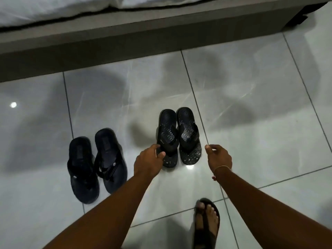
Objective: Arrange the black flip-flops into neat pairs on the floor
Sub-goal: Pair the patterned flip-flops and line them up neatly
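Observation:
Two pairs of black flip-flops lie on the pale tiled floor. The plain pair is at the left: one sandal [83,169] sits slightly nearer me than its mate [110,159], the two side by side and touching. The patterned pair is in the middle, its left sandal [168,135] close against the right sandal [189,135]. My left hand [149,159] grips the toe end of the left patterned sandal at its outer edge. A short way to the right of that pair, my right hand [218,156] hovers loosely curled and holds nothing.
A grey bed base [107,45] with white bedding [45,9] runs across the top of the view. My own foot in a dark sandal [206,223] stands at the bottom right. Bare tiles [260,105] spread to the right of the patterned pair.

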